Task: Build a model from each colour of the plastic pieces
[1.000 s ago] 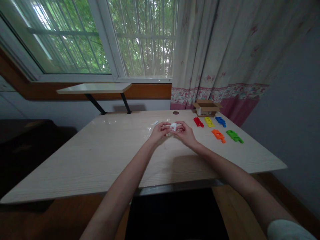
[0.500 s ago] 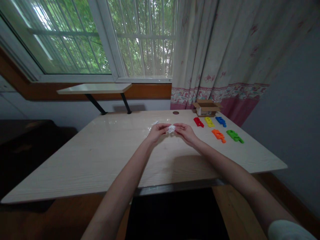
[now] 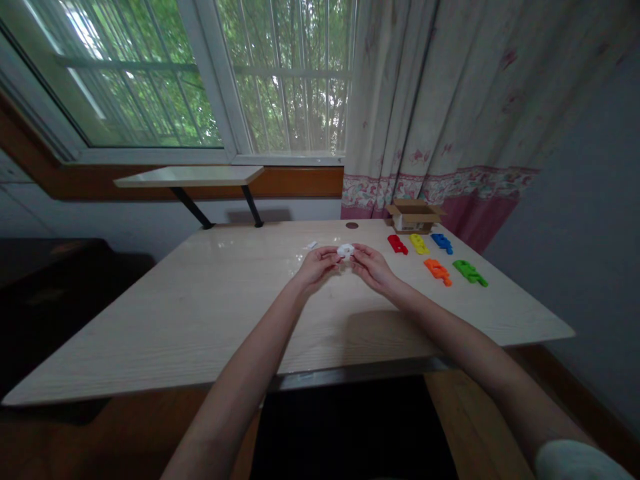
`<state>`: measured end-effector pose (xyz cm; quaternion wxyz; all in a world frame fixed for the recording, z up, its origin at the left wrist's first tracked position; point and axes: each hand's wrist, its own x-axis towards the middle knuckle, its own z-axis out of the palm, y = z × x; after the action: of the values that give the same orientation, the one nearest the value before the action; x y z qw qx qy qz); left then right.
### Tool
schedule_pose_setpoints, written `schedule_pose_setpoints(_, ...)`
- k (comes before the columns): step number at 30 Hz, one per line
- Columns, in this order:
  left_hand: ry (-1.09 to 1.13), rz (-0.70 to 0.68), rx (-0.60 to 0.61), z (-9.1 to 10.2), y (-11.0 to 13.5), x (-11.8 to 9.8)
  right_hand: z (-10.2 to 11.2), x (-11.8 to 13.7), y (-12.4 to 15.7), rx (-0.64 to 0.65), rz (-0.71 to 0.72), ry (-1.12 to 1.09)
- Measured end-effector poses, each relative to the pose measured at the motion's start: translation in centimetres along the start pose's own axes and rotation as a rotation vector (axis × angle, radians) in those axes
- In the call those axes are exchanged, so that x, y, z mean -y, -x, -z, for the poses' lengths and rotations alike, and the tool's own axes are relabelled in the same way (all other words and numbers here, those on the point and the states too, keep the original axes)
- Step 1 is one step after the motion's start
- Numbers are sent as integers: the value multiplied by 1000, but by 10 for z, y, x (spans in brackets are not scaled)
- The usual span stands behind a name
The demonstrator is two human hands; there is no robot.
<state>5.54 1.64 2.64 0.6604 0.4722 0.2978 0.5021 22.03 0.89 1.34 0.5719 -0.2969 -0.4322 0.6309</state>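
My left hand (image 3: 316, 265) and my right hand (image 3: 371, 265) meet above the far middle of the pale wooden table (image 3: 210, 313). Both pinch a small white plastic piece (image 3: 345, 251) held between their fingertips, a little above the tabletop. To the right lie five flat coloured plastic pieces: red (image 3: 397, 245), yellow (image 3: 419, 244), blue (image 3: 442, 243), orange (image 3: 437, 271) and green (image 3: 469, 273). A tiny white bit (image 3: 311, 245) lies on the table just beyond my left hand.
A small open cardboard box (image 3: 414, 215) stands at the table's far right edge, in front of a patterned curtain (image 3: 450, 120). A round hole (image 3: 351, 225) marks the tabletop near the back. A narrow shelf (image 3: 190, 177) juts out below the window.
The white piece has been turned between my fingertips and lifted slightly towards the far side. Both hands stay together at the same spot.
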Motion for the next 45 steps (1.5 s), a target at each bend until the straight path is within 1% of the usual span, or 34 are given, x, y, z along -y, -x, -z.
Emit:
schedule_pose_setpoints(5,44,30,33,-3,3,-4,3,-5,-2,55,10,0)
schedule_pose_setpoints(8,67,38,62,-4,4,-4,6,-7,-3,88,-39,-17)
schedule_pose_setpoints(13,116,47,108,-8,6,-5,6,-6,-2,100,-127,-150)
schedule_pose_setpoints(16,133,48,112,-11,8,-6,6,-6,-1,116,-153,-176)
schedule_pose_setpoints(21,136,34,115,-11,9,-7,6,-7,-2,128,-117,-113)
schedule_pose_setpoints(24,136,16,111,-9,8,-6,4,-5,0,126,-109,-119)
schedule_pose_setpoints(33,121,-27,37,-8,7,-3,-7,1,6,106,-120,-92)
schedule_pose_setpoints(38,167,-25,47,-5,5,-3,-7,3,5,115,-73,-29)
schedule_pose_setpoints(41,195,-17,43,-4,3,-3,-7,5,6,121,-89,-56)
schedule_pose_setpoints(45,240,10,69,-3,1,-3,-9,8,10,174,-104,-62)
